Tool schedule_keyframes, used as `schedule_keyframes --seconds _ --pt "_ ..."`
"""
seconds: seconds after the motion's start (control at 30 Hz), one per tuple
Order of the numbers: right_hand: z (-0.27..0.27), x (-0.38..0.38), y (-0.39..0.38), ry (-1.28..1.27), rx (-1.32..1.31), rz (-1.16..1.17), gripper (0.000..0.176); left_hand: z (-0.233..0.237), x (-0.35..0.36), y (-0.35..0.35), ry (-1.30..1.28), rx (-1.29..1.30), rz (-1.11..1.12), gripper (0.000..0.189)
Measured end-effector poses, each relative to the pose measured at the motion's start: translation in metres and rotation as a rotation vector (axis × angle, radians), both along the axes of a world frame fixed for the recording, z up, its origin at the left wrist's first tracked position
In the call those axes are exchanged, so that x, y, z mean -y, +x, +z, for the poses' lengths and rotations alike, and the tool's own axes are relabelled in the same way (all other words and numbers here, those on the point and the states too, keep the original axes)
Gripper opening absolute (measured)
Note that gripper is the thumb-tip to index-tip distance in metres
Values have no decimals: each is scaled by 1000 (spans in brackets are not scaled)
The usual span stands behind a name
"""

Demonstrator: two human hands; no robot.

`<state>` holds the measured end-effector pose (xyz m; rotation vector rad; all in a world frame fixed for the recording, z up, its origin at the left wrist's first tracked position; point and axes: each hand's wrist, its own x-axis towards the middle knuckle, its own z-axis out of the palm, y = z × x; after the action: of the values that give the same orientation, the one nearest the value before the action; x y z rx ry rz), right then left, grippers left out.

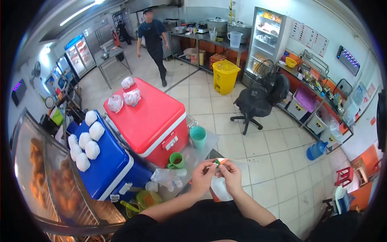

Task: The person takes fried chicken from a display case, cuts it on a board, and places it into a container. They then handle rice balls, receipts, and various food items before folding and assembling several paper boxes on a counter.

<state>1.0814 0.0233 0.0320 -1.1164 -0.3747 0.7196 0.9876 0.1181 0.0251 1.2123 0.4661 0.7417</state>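
Close in front of my body, my left hand (203, 174) and my right hand (230, 174) meet, fingers pinched together. Between the fingertips is a small orange, white and green piece (220, 161), perhaps paper or a wrapper; I cannot tell which. Under my wrists hangs a white sheet or bag with an orange edge (221, 188). Left of my left hand, a green mug (176, 160) with dark contents stands on the metal counter. Clear plastic gloves or bags (166, 178) lie crumpled beside it, and a teal cup (198, 137) stands farther back.
A red cooler (151, 109) bears several wrapped bundles; a blue cooler (94, 161) bears several white ones. At left is a glass case (52, 169) of fried food. A person (152, 38) walks ahead. A black chair (254, 103) and yellow bin (225, 76) stand beyond.
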Motion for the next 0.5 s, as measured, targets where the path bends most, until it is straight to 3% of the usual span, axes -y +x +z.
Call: schedule_keyframes --seconds 0.2,0.37,0.5 --pt "-35 -16 83 25 -104 70 15 -21 -4 79 121 -71 146 13" --pt "-33 -22 175 60 -161 204 14 -15 2 155 31 -99 201 14" --pt "-19 -28 242 5 2 307 8 -7 7 214 59 -87 322 13"
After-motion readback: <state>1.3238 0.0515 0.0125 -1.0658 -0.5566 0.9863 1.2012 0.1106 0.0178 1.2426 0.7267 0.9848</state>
